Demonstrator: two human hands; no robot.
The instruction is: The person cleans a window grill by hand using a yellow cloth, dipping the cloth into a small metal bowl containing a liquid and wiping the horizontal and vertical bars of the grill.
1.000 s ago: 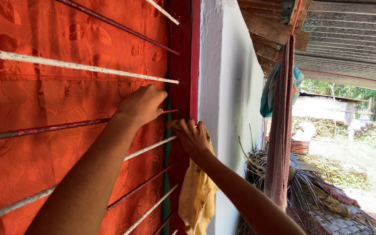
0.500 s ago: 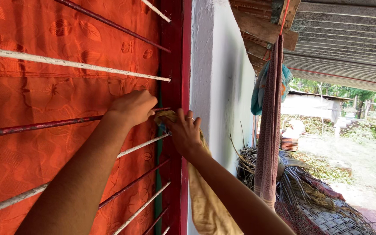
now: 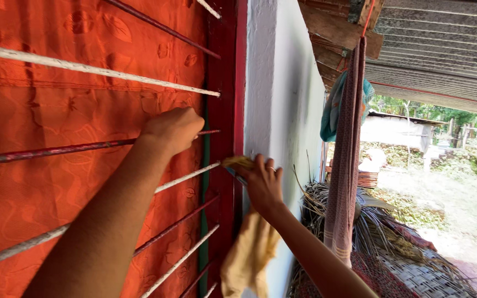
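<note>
Behind the window bars, an orange curtain (image 3: 84,110) with a leaf pattern fills the left half of the view, and a white wall (image 3: 282,110) runs down the middle beside the dark red window frame (image 3: 224,83). Further right a long patterned cloth (image 3: 346,165) hangs from the roof over a heap of dry palm leaves (image 3: 360,221). The left hand (image 3: 172,129) is closed in a fist around a red bar (image 3: 56,152), about where it was half a second ago. The right hand (image 3: 263,185) has dropped lower and moved right, from the frame's inner face to its outer edge by the wall. Its fingers are curled, pressing a yellow rag (image 3: 249,251) against the frame; the rag's bunched end shows above the fingertips and the rest dangles below the wrist
</note>
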